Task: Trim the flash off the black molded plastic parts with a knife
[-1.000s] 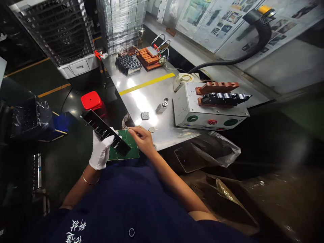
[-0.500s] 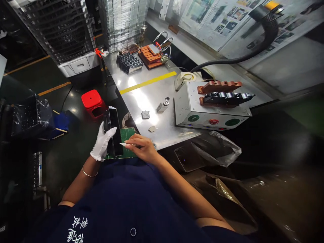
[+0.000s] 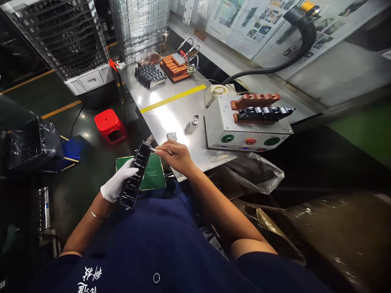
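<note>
White characters (image 3: 93, 273) on navy shirt (image 3: 143, 240): apparently 科技; lower ones cut off.

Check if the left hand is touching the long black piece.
Touching: in the head view, the left hand grips the long black piece, thumb across its face.

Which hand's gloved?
The left hand, gripping the black slotted bar, wears the white glove; the right hand, pinching a small white piece, is bare.

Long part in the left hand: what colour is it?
The long part is black, with pale crosswise streaks; the head view shows it.
</note>
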`<state>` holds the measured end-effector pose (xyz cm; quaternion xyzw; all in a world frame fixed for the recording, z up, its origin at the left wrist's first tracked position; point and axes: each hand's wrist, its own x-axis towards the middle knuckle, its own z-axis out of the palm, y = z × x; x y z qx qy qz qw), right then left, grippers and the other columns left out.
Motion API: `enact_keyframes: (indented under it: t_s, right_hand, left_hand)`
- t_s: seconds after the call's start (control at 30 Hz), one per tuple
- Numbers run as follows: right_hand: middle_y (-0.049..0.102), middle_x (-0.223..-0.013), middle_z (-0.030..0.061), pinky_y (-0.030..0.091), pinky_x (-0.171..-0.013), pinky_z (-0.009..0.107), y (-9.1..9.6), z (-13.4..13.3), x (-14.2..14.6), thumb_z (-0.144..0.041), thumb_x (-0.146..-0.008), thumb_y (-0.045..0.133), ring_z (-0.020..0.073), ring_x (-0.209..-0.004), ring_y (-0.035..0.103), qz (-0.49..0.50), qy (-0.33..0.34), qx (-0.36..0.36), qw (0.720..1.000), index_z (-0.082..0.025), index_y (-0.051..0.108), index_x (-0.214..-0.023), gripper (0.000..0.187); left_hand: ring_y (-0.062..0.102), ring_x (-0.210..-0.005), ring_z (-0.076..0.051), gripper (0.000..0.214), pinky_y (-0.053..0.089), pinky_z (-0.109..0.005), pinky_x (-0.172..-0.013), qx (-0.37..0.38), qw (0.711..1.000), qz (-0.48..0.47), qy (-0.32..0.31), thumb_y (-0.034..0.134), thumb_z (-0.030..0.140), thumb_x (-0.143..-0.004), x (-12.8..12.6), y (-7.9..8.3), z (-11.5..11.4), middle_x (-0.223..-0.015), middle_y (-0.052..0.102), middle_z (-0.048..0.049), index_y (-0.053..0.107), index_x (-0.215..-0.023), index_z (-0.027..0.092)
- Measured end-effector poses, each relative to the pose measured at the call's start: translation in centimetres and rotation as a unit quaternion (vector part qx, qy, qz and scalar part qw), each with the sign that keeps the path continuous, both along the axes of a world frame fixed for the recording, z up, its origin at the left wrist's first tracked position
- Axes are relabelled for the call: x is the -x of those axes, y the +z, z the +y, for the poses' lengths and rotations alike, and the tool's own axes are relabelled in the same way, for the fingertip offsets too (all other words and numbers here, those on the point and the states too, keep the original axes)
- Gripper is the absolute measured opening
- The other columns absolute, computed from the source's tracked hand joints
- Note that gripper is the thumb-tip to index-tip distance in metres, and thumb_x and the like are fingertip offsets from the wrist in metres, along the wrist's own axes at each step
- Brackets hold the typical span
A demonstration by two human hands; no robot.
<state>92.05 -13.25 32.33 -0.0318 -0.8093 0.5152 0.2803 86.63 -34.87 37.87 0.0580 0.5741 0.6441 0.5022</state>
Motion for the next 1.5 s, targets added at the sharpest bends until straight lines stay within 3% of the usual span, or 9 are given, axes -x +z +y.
enact_keyframes:
  t_s: [0.2, 0.4, 0.57, 0.9, 1.03, 1.2, 1.3, 1.37, 1.5]
  right_hand:
    - [0.068, -0.075, 0.0041, 0.047, -0.058, 0.028, 1.0, 0.0, -1.5, -0.041, -0.083, 0.068, 0.0129, -0.063, 0.058, -0.004, 0.037, -0.024, 0.999, -0.023, 0.077, -0.085, 0.020]
    - [0.069, -0.075, 0.0039, 0.047, -0.061, 0.028, 0.2, 0.0, -0.9, -0.045, -0.083, 0.066, 0.0133, -0.063, 0.059, -0.032, 0.001, -0.045, 0.998, -0.024, 0.077, -0.083, 0.024]
    - [0.067, -0.070, 0.0046, 0.044, -0.055, 0.027, -0.6, 1.3, -1.1, -0.045, -0.084, 0.064, 0.0138, -0.061, 0.058, -0.065, -0.072, -0.035, 0.995, -0.021, 0.077, -0.079, 0.028]
    - [0.071, -0.079, 0.0048, 0.049, -0.061, 0.029, 2.5, 2.3, -2.7, -0.045, -0.085, 0.064, 0.0154, -0.067, 0.063, -0.062, 0.175, -0.099, 0.978, -0.024, 0.077, -0.088, 0.025]
    - [0.071, -0.078, 0.0043, 0.049, -0.062, 0.029, 3.6, 3.3, -2.2, -0.047, -0.085, 0.064, 0.0152, -0.068, 0.063, -0.078, 0.222, -0.138, 0.962, -0.025, 0.078, -0.089, 0.026]
    - [0.070, -0.076, 0.0029, 0.049, -0.064, 0.030, 3.8, 3.3, -1.3, -0.048, -0.081, 0.068, 0.0157, -0.068, 0.063, -0.065, 0.247, -0.096, 0.962, -0.027, 0.078, -0.085, 0.024]
    - [0.071, -0.076, 0.0035, 0.050, -0.064, 0.031, 2.5, 2.3, -1.0, -0.054, -0.079, 0.067, 0.0163, -0.069, 0.063, -0.052, 0.210, -0.011, 0.976, -0.025, 0.077, -0.079, 0.030]
    - [0.069, -0.073, 0.0032, 0.049, -0.060, 0.029, 1.6, 1.4, -0.9, -0.060, -0.080, 0.063, 0.0146, -0.064, 0.060, -0.052, 0.129, 0.057, 0.989, -0.022, 0.074, -0.077, 0.039]
    - [0.058, -0.058, 0.0003, 0.040, -0.050, 0.025, 0.7, -0.5, -1.2, -0.064, -0.089, 0.044, 0.0105, -0.050, 0.049, -0.087, -0.008, 0.073, 0.993, -0.018, 0.068, -0.074, 0.054]
  left_hand:
    - [0.058, -0.067, -0.015, 0.044, 0.049, -0.029, -0.063, 0.006, 1.000, 0.017, -0.006, 0.068, 0.043, -0.076, -0.5, 0.9, -0.7, -0.083, 0.065, -0.0038, 0.061, -0.114, 0.022]
    - [0.057, -0.065, -0.015, 0.051, 0.048, -0.026, -0.057, 0.013, 1.000, 0.024, 0.000, 0.068, 0.043, -0.076, -0.4, 0.7, -0.6, -0.082, 0.064, -0.0032, 0.057, -0.121, 0.022]
    - [0.056, -0.058, -0.013, 0.056, 0.047, -0.024, -0.052, -0.004, 0.997, -0.004, -0.071, 0.072, 0.043, -0.072, -0.4, 0.2, -1.5, -0.081, 0.064, -0.0034, 0.055, -0.122, 0.023]
    - [0.058, -0.050, -0.013, 0.049, 0.046, -0.022, -0.040, 0.022, 0.986, -0.118, -0.112, 0.066, 0.048, -0.075, 0.4, -0.5, -2.4, -0.077, 0.064, -0.0029, 0.051, -0.115, 0.024]
    - [0.058, -0.053, -0.012, 0.048, 0.045, -0.021, -0.043, 0.025, 0.981, -0.101, -0.165, 0.072, 0.045, -0.071, 0.6, -0.1, -2.4, -0.076, 0.065, -0.0038, 0.055, -0.110, 0.022]
    - [0.058, -0.049, -0.014, 0.039, 0.043, -0.022, -0.040, 0.031, 0.962, -0.149, -0.225, 0.064, 0.049, -0.074, 0.6, -0.6, -2.9, -0.074, 0.066, -0.0039, 0.059, -0.099, 0.019]
    - [0.054, -0.044, -0.014, 0.047, 0.041, -0.024, -0.038, 0.008, 0.953, -0.187, -0.238, 0.049, 0.060, -0.079, 0.4, -1.2, -2.7, -0.064, 0.062, -0.0070, 0.062, -0.081, 0.014]
    - [0.053, -0.043, -0.014, 0.051, 0.040, -0.025, -0.038, 0.000, 0.953, -0.195, -0.233, 0.046, 0.063, -0.080, 0.1, -1.7, -2.2, -0.060, 0.060, -0.0069, 0.062, -0.078, 0.014]
    - [0.057, -0.053, -0.014, 0.041, 0.045, -0.025, -0.048, 0.014, 0.988, -0.075, -0.132, 0.061, 0.050, -0.080, -0.3, -1.9, -1.0, -0.072, 0.064, -0.0029, 0.059, -0.108, 0.020]
